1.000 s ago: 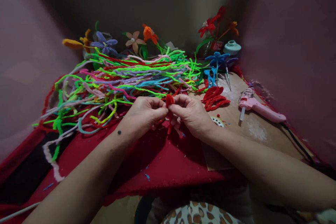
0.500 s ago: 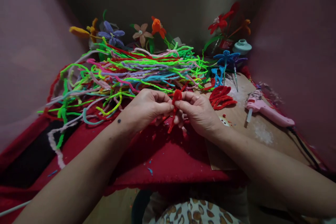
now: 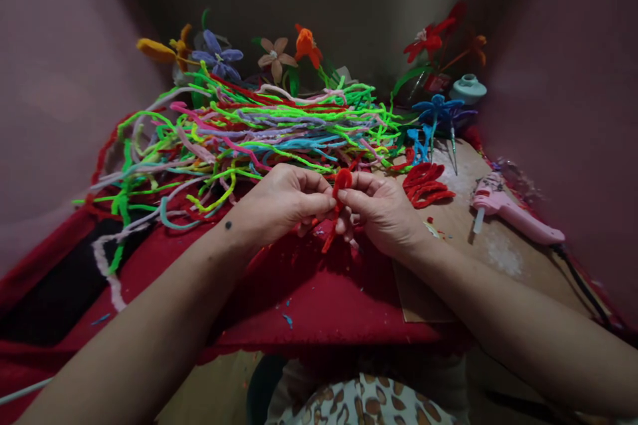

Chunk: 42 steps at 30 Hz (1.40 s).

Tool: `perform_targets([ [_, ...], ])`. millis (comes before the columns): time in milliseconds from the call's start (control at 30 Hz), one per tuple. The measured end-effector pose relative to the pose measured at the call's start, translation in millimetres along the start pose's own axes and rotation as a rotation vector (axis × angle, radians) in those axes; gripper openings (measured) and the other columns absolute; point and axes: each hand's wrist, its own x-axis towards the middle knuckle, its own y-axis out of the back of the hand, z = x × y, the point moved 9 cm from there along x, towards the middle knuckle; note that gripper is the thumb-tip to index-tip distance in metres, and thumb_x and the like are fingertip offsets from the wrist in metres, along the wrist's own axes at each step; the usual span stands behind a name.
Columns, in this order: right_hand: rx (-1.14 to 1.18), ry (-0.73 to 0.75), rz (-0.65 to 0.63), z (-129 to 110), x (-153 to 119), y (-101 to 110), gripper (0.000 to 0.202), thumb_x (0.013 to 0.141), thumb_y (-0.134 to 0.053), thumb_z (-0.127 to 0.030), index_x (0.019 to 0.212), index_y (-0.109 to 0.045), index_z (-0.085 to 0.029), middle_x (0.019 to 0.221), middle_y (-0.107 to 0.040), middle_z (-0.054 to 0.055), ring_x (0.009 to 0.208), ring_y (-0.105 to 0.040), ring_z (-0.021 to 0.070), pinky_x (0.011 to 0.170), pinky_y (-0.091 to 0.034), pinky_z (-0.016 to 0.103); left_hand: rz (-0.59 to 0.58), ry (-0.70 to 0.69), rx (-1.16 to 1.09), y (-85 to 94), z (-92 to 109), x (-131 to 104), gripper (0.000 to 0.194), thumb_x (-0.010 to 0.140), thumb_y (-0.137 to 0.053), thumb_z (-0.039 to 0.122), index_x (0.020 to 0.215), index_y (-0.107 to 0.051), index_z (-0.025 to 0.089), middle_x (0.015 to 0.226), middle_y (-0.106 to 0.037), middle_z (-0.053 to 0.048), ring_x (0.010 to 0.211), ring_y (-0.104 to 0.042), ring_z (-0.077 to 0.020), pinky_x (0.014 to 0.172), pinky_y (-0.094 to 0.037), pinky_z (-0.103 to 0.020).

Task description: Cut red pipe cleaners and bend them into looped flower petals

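Observation:
A red pipe cleaner is bent into a small loop at the top, with an end hanging below my fingers. My left hand pinches it from the left between thumb and fingers. From the right, the thumb and index finger of my right hand pinch the same piece just under the loop. The fingertips of both hands nearly meet. Just right of my right hand lies a bundle of bent red pipe cleaners. Behind my hands spreads a big pile of colourful pipe cleaners.
A pink glue gun with a black cord rests on a brown board at the right. Blue fuzzy flowers and a teal container stand behind it. More fuzzy flowers line the back. Red cloth covers the table.
The whole view has shifted slightly, so most things appear a little further right. Both hands keep their pinch on the red pipe cleaner, with little change in its loop.

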Motion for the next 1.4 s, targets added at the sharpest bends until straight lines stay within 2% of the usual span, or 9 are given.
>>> perform_targets([
  [167, -0.050, 0.029, 0.055, -1, 2, 5, 0.011, 0.076, -0.059, -0.027, 0.080, -0.053, -0.018, 0.051, -0.061, -0.004, 0.037, -0.054, 0.0092, 0.037, -0.044, 0.019, 0.074, -0.045, -0.007, -0.7, 4, 0, 0.004, 0.069, -0.057, 0.019, 0.066, -0.058, 0.016, 0.050, -0.055, 0.002, 0.039, -0.042, -0.0068, 0.038, -0.031, -0.017],
  [400, -0.189, 0.033, 0.143, -4, -2, 9, 0.009, 0.076, -0.055, -0.026, 0.079, -0.049, -0.020, 0.050, -0.059, -0.006, 0.041, -0.058, 0.0111, 0.040, -0.048, 0.021, 0.310, -0.208, 0.430, 5.1, 16, -2, 0.009, 0.067, -0.054, 0.020, 0.068, -0.061, 0.015, 0.059, -0.060, 0.000, 0.052, -0.050, -0.0101, 0.048, -0.036, -0.020],
  [567, -0.306, 0.108, 0.218, -15, -6, 8, 0.007, 0.074, -0.053, -0.016, 0.073, -0.047, -0.021, 0.053, -0.056, -0.007, 0.040, -0.056, 0.0098, 0.039, -0.048, 0.021, 0.360, -0.198, 0.439, 3.8, 14, -4, 0.008, 0.067, -0.051, 0.019, 0.067, -0.058, 0.016, 0.061, -0.061, 0.000, 0.052, -0.053, -0.0109, 0.046, -0.037, -0.019],
  [700, -0.332, 0.076, 0.231, -13, -6, 8, 0.010, 0.073, -0.050, -0.013, 0.073, -0.046, -0.022, 0.052, -0.055, -0.006, 0.041, -0.057, 0.0112, 0.036, -0.046, 0.021, 0.308, -0.136, 0.256, -1.1, 7, -1, 0.002, 0.066, -0.051, 0.017, 0.066, -0.053, 0.018, 0.051, -0.058, 0.002, 0.041, -0.053, -0.0113, 0.040, -0.039, -0.020],
  [833, -0.328, 0.045, 0.251, -12, -6, 11, 0.011, 0.071, -0.049, -0.011, 0.071, -0.045, -0.022, 0.048, -0.055, -0.006, 0.040, -0.057, 0.0120, 0.036, -0.046, 0.021, 0.233, -0.021, 0.060, -4.7, 0, 5, 0.009, 0.061, -0.050, 0.010, 0.065, -0.049, 0.018, 0.044, -0.057, 0.003, 0.036, -0.055, -0.0139, 0.035, -0.043, -0.022],
  [967, -0.286, 0.006, 0.212, -10, -3, 10, 0.008, 0.072, -0.050, -0.013, 0.075, -0.047, -0.021, 0.047, -0.056, -0.006, 0.040, -0.058, 0.0128, 0.037, -0.047, 0.022, 0.163, 0.054, -0.011, -6.6, -2, 7, 0.012, 0.059, -0.049, 0.006, 0.062, -0.048, 0.018, 0.039, -0.055, 0.003, 0.034, -0.054, -0.0152, 0.034, -0.044, -0.024],
  [1233, -0.170, -0.064, 0.104, 0, -2, 6, 0.006, 0.068, -0.056, -0.016, 0.073, -0.053, -0.017, 0.051, -0.057, -0.005, 0.036, -0.050, 0.0078, 0.034, -0.041, 0.018, 0.155, 0.065, 0.049, -0.8, -4, 6, 0.010, 0.059, -0.051, 0.010, 0.061, -0.048, 0.019, 0.036, -0.047, 0.005, 0.030, -0.044, -0.0116, 0.032, -0.033, -0.020],
  [1300, -0.180, -0.075, 0.091, 3, -2, 6, 0.006, 0.067, -0.054, -0.015, 0.072, -0.053, -0.018, 0.047, -0.054, -0.006, 0.032, -0.045, 0.0072, 0.030, -0.038, 0.018, 0.162, 0.048, 0.136, 1.2, -2, 6, 0.008, 0.060, -0.051, 0.013, 0.063, -0.049, 0.019, 0.037, -0.046, 0.005, 0.030, -0.040, -0.0098, 0.033, -0.029, -0.020],
  [1400, -0.194, -0.073, 0.064, 5, -2, 4, 0.009, 0.064, -0.051, -0.012, 0.071, -0.052, -0.018, 0.045, -0.052, -0.007, 0.030, -0.042, 0.0075, 0.029, -0.036, 0.019, 0.217, -0.078, 0.402, 5.0, 12, 3, 0.003, 0.061, -0.052, 0.015, 0.063, -0.052, 0.018, 0.046, -0.049, 0.004, 0.039, -0.041, -0.0083, 0.039, -0.028, -0.020],
])
